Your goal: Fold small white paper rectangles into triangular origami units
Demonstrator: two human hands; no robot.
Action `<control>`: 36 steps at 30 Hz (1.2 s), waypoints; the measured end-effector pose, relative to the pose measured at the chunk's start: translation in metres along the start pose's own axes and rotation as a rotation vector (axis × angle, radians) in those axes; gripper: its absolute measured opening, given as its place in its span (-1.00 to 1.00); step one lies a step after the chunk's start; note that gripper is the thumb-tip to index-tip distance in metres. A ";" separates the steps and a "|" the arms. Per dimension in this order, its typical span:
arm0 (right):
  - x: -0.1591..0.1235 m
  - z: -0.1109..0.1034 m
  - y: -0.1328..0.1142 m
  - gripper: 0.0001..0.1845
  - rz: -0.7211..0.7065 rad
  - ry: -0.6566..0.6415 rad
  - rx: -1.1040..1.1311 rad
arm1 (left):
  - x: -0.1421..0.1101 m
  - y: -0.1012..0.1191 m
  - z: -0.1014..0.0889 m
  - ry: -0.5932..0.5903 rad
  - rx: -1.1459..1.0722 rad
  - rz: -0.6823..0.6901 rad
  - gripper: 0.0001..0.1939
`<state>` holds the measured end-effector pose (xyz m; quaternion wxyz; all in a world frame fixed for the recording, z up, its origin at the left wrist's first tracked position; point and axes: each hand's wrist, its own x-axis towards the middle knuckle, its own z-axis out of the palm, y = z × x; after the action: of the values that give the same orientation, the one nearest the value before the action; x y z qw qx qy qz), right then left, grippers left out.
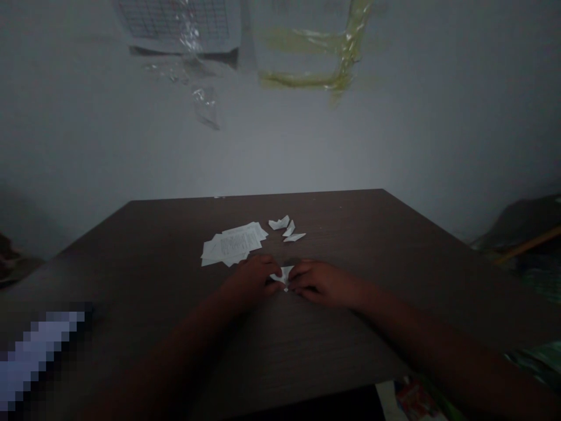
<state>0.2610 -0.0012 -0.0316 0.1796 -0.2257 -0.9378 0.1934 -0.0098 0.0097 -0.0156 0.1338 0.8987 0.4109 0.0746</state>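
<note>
Between my two hands is a small piece of folded white paper [286,273], low over the dark table. My left hand [258,276] has its fingers closed on the paper's left side. On the right side, my right hand [322,282] pinches it with bent fingers. Parts of the paper are hidden under the fingertips. Just beyond the hands lie several small folded paper shapes [279,223] that look like little boats. Left of them is a loose pile of printed paper sheets [239,242], overlapping one another, close to my left hand.
The brown wooden table [350,228] ends at a pale wall [284,146]. Taped papers [179,23] hang on the wall above. A pixelated bright object [39,351] lies at the left front. Dark items show beyond the table's right edge.
</note>
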 end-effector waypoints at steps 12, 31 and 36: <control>0.001 0.002 0.002 -0.73 -0.009 0.012 0.007 | 0.001 0.005 -0.002 -0.035 0.025 -0.060 -0.80; 0.001 0.001 -0.006 -0.72 -0.007 -0.019 -0.113 | 0.001 -0.007 0.005 0.019 -0.028 -0.013 -0.80; 0.000 0.002 -0.003 -0.75 -0.024 -0.008 -0.098 | 0.001 -0.005 0.002 -0.010 -0.015 -0.016 -0.80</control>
<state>0.2590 -0.0041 -0.0321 0.1670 -0.2220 -0.9495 0.1458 -0.0121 0.0134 -0.0186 0.1432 0.8947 0.4169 0.0720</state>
